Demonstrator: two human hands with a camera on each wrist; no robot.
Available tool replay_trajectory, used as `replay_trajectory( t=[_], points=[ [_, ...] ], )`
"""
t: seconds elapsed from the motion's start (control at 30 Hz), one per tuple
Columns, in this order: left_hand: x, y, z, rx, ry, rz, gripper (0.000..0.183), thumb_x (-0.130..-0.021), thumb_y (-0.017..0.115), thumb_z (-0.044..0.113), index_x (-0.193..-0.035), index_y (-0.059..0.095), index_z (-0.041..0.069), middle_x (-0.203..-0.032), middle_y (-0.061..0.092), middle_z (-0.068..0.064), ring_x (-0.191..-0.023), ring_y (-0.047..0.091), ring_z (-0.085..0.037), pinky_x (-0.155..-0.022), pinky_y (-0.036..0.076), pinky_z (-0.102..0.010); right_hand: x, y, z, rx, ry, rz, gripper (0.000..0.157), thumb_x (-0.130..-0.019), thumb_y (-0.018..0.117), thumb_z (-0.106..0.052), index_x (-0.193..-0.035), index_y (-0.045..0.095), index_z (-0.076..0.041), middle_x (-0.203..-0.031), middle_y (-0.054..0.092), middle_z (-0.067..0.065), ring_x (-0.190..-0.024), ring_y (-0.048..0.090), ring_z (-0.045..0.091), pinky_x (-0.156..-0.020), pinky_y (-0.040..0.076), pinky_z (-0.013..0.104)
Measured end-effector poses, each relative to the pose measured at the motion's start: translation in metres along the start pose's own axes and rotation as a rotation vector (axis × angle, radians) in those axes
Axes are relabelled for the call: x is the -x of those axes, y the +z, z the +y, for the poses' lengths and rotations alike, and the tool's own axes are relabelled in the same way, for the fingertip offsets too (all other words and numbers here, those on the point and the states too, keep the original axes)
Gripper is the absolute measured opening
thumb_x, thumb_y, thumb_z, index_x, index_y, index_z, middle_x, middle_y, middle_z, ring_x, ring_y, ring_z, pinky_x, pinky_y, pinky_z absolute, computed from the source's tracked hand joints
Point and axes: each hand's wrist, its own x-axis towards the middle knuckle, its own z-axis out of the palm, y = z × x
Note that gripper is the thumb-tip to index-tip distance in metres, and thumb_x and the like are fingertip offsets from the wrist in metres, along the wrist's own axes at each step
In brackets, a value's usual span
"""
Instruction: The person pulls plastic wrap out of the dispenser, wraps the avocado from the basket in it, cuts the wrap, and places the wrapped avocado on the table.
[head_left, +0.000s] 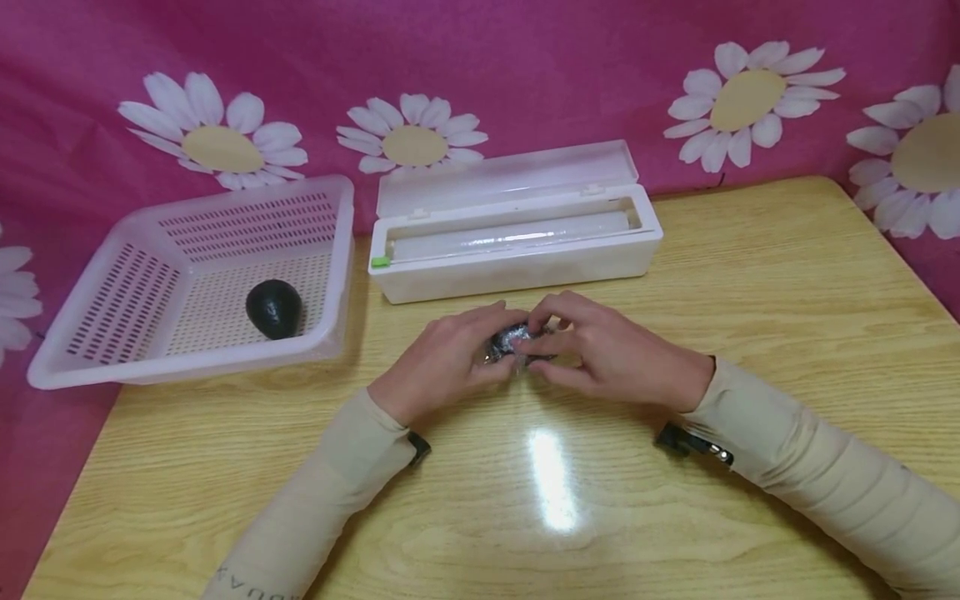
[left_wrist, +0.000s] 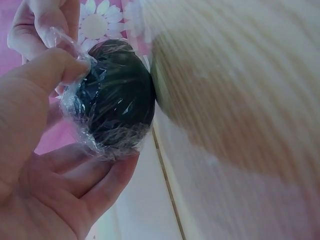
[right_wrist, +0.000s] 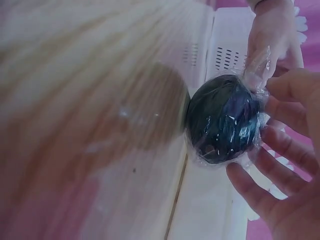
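A dark avocado wrapped in clear, crinkled plastic wrap rests on the wooden table, its reflection meeting it at the tabletop. My left hand holds one side of it, thumb on the film at the top and fingers bent along its lower side in the left wrist view. From the other side my right hand grips the wrapped avocado, its fingertips curved against the film. A loose flap of film stands up between the hands in both wrist views. In the head view the fingers hide most of the avocado.
At the left a white plastic basket holds another dark avocado. Behind my hands stands a white dispenser box with its lid raised, a roll of plastic wrap inside and a green slider. A flowered pink cloth hangs behind the table.
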Motion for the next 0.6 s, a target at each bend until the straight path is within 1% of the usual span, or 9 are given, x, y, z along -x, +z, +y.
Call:
replay_trajectory(
  t=[0.1, 0.13, 0.23, 0.3, 0.33, 0.37, 0.43, 0.47, 0.6],
  points=[
    [-0.0008, -0.0018, -0.0004, 0.021, -0.008, -0.018, 0.049, -0.099, 0.064, 0.029, -0.147, 0.057, 0.024, -0.146, 0.064, -0.006, -0.140, 0.058, -0.026, -0.112, 0.052, -0.040, 0.0005, -0.0009, 0.0009, 0.001, 0.000, -0.006, 0.030, -0.094, 0.076, -0.019, -0.123, 0.076, -0.012, -0.116, 0.062, 0.002, -0.110, 0.060, 0.013, -0.094, 0.058, 0.033],
    [-0.0010, -0.0024, -0.0004, 0.033, -0.018, -0.022, 0.049, -0.099, 0.062, 0.028, -0.148, 0.057, 0.025, -0.148, 0.063, -0.008, -0.141, 0.057, -0.026, -0.110, 0.054, -0.040, 0.0007, -0.0009, 0.0012, 0.000, -0.001, -0.007, 0.030, -0.094, 0.076, -0.018, -0.123, 0.076, -0.012, -0.116, 0.062, 0.002, -0.110, 0.059, 0.013, -0.094, 0.058, 0.033],
    [-0.0025, -0.0039, -0.0003, 0.055, -0.043, -0.022, 0.045, -0.102, 0.057, 0.029, -0.147, 0.059, 0.024, -0.142, 0.067, -0.012, -0.140, 0.059, -0.025, -0.099, 0.058, -0.038, 0.0015, -0.0011, 0.0017, -0.005, -0.004, -0.012, 0.029, -0.094, 0.076, -0.018, -0.122, 0.077, -0.011, -0.116, 0.062, 0.002, -0.111, 0.060, 0.013, -0.095, 0.058, 0.032],
    [-0.0042, -0.0040, -0.0001, 0.066, -0.052, -0.013, 0.042, -0.104, 0.056, 0.034, -0.144, 0.062, 0.023, -0.135, 0.071, -0.007, -0.125, 0.068, -0.019, -0.090, 0.056, -0.036, 0.0022, -0.0018, 0.0020, -0.005, -0.002, -0.014, 0.029, -0.094, 0.076, -0.018, -0.121, 0.077, -0.010, -0.115, 0.063, 0.002, -0.111, 0.061, 0.013, -0.095, 0.058, 0.032],
    [-0.0049, -0.0039, -0.0001, 0.068, -0.054, -0.008, 0.041, -0.105, 0.056, 0.036, -0.143, 0.064, 0.022, -0.130, 0.074, -0.005, -0.113, 0.071, -0.017, -0.086, 0.056, -0.035, 0.0026, -0.0023, 0.0020, -0.008, 0.004, -0.017, 0.029, -0.093, 0.076, -0.018, -0.122, 0.077, -0.010, -0.116, 0.064, 0.001, -0.111, 0.061, 0.013, -0.094, 0.058, 0.032],
    [-0.0053, -0.0036, -0.0004, 0.071, -0.057, -0.002, 0.040, -0.105, 0.057, 0.037, -0.141, 0.065, 0.022, -0.125, 0.075, -0.002, -0.100, 0.071, -0.015, -0.083, 0.055, -0.033, 0.0031, -0.0029, 0.0022, -0.014, 0.012, -0.020, 0.030, -0.093, 0.076, -0.018, -0.122, 0.077, -0.010, -0.117, 0.065, 0.002, -0.111, 0.062, 0.013, -0.094, 0.059, 0.032],
    [-0.0060, -0.0033, -0.0008, 0.082, -0.062, 0.009, 0.039, -0.104, 0.059, 0.039, -0.138, 0.067, 0.021, -0.121, 0.075, 0.004, -0.081, 0.062, -0.013, -0.081, 0.054, -0.031, 0.0038, -0.0044, 0.0029, -0.027, 0.032, -0.029, 0.031, -0.093, 0.077, -0.019, -0.123, 0.077, -0.011, -0.119, 0.067, 0.002, -0.112, 0.064, 0.014, -0.094, 0.060, 0.033],
    [-0.0061, -0.0033, -0.0010, 0.091, -0.066, 0.013, 0.038, -0.104, 0.060, 0.039, -0.137, 0.068, 0.021, -0.118, 0.075, 0.005, -0.076, 0.057, -0.013, -0.078, 0.052, -0.030, 0.0040, -0.0053, 0.0036, -0.040, 0.043, -0.034, 0.031, -0.094, 0.076, -0.019, -0.124, 0.077, -0.011, -0.121, 0.068, 0.003, -0.113, 0.065, 0.014, -0.094, 0.060, 0.034],
    [-0.0065, -0.0035, -0.0016, 0.115, -0.072, 0.021, 0.040, -0.102, 0.065, 0.040, -0.136, 0.070, 0.020, -0.122, 0.076, 0.004, -0.084, 0.063, -0.009, -0.081, 0.055, -0.030, 0.0044, -0.0094, 0.0068, -0.115, 0.104, -0.047, 0.027, -0.095, 0.074, -0.018, -0.122, 0.077, -0.014, -0.124, 0.072, 0.001, -0.115, 0.069, 0.015, -0.096, 0.060, 0.038]
  ],
)
